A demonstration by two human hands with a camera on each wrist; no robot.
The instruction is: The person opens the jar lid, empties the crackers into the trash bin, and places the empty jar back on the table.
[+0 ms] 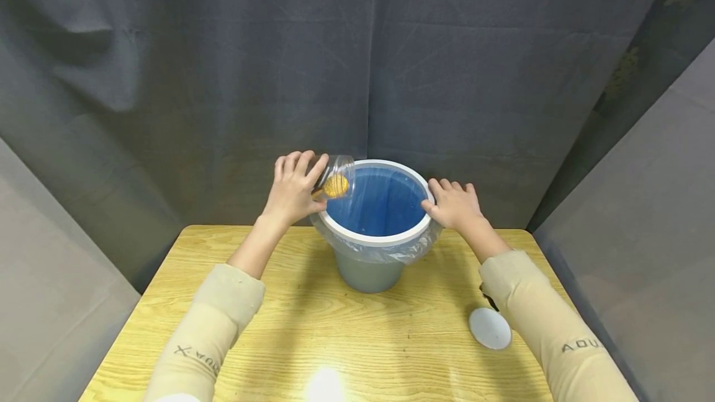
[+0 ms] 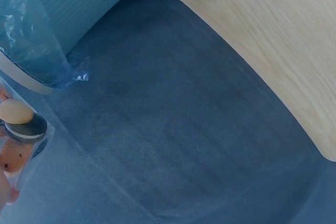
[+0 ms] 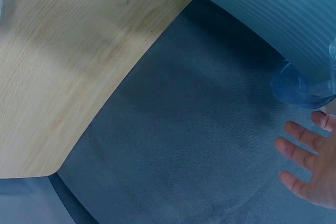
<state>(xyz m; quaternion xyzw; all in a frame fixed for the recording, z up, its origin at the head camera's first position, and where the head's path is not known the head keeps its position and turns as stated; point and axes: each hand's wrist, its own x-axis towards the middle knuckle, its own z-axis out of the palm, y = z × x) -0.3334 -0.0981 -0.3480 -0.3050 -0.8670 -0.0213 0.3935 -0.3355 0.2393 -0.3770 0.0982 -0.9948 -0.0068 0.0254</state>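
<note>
My left hand (image 1: 296, 188) grips a clear plastic jar (image 1: 342, 166), tipped on its side with its mouth over the left rim of a grey bin (image 1: 368, 272). A yellow textured piece (image 1: 336, 186) and something dark lie inside it. In the left wrist view the jar (image 2: 44, 142) shows at the left edge, with a rounded tan piece (image 2: 16, 111) and a dark piece (image 2: 29, 128) in it. My right hand (image 1: 455, 205) rests at the bin's right rim, thumb against it; in the right wrist view its fingers (image 3: 296, 153) are spread.
A clear liner bag (image 1: 413, 252) hangs over the bin's white rim (image 1: 374, 241). The bin stands at the far edge of a wooden table (image 1: 301, 334). A white round dish or lid (image 1: 490, 328) lies by my right sleeve, near a small dark thing (image 1: 489, 298). Grey curtains (image 1: 279, 79) surround the table.
</note>
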